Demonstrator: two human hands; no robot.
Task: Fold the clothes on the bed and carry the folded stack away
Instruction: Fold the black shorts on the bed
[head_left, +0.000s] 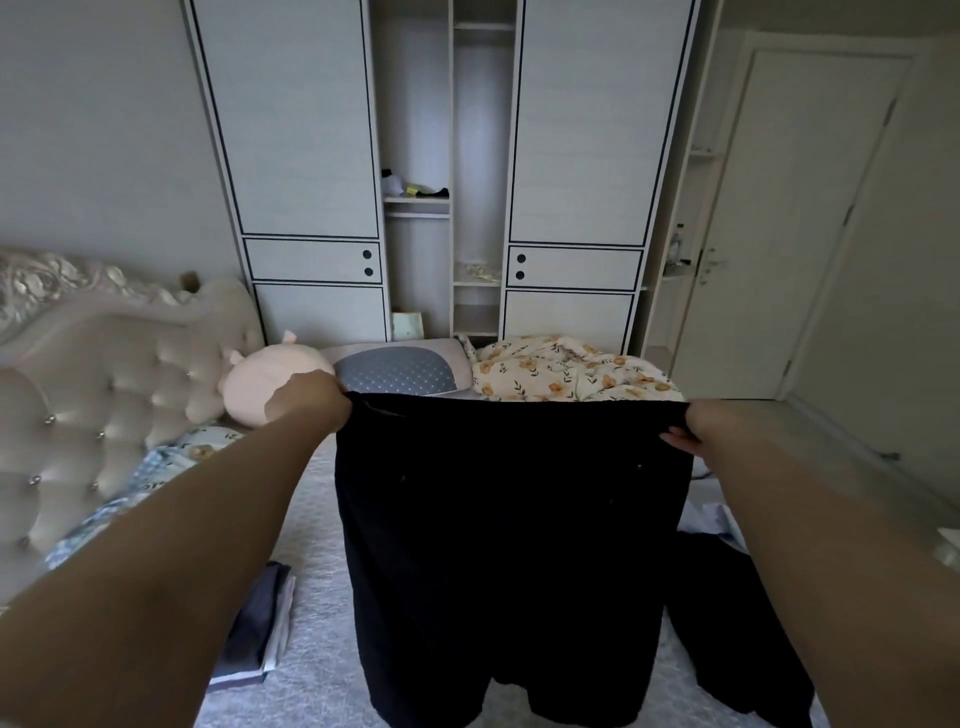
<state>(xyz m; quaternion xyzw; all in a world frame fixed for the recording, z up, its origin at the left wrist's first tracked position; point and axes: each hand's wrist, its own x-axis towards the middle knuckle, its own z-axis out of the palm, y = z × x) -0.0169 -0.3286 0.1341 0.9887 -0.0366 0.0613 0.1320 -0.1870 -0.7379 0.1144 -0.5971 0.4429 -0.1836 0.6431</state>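
A pair of black shorts (509, 545) hangs in the air over the bed (311, 519), stretched wide by its waistband. My left hand (311, 400) grips the waistband's left corner and my right hand (701, 428) pinches its right corner. The two leg openings hang down near the frame's bottom. A small stack of folded clothes (260, 629), grey and white, lies on the bed at the lower left under my left forearm. Another dark garment (737, 623) lies on the bed to the right, partly hidden behind the shorts.
A pink plush toy (265, 384), a grey pillow (395, 369) and a floral quilt (566, 374) lie at the bed's far side. A tufted headboard (93, 405) is on the left. White wardrobes (441, 182) stand behind, and a closed door (789, 208) is at right.
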